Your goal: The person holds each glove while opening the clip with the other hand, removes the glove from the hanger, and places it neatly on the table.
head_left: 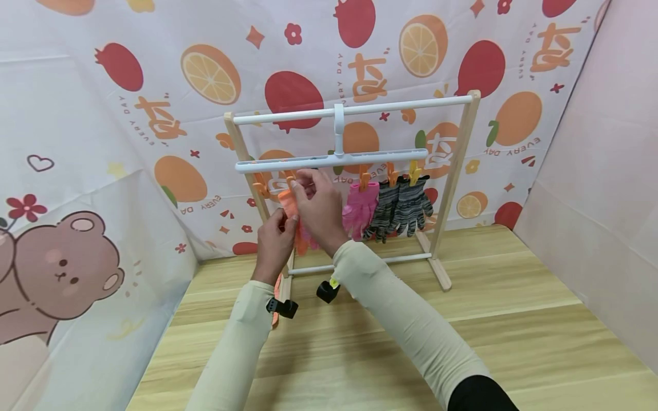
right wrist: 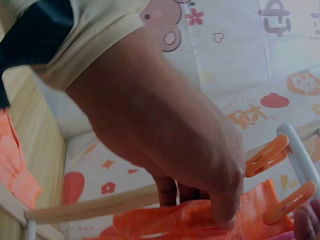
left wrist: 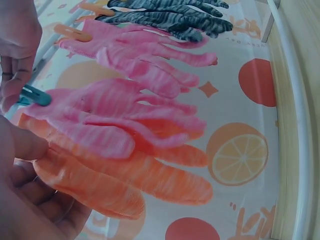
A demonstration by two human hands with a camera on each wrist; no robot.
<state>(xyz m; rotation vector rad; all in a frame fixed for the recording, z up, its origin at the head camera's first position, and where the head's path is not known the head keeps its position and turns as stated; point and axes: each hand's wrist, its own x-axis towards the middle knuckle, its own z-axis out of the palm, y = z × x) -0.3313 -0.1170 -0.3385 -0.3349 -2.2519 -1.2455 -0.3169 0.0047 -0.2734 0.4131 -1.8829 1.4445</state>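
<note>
A striped orange glove (head_left: 289, 201) hangs by its cuff from an orange clothespin (right wrist: 290, 202) on the white hanger (head_left: 360, 157). My left hand (head_left: 275, 242) pinches this glove below the cuff between thumb and fingers. At the clothespin, my right hand (head_left: 321, 208) has its thumb and forefinger curled, apparently pinching it; its palm hides part of the hanging row. Beside the orange glove, a pink glove (left wrist: 90, 117) hangs from a teal clothespin (left wrist: 36, 95). Farther right hang another pink glove (head_left: 361, 208) and two grey-black striped gloves (head_left: 411, 205).
The hanger hooks onto a wooden rack with a white top rail (head_left: 401, 106). A bare orange clothespin (right wrist: 267, 155) is at the hanger's left end. Another orange glove (right wrist: 17, 160) lies low by the rack's left foot. Printed cloth stands behind the wooden tabletop (head_left: 493, 319).
</note>
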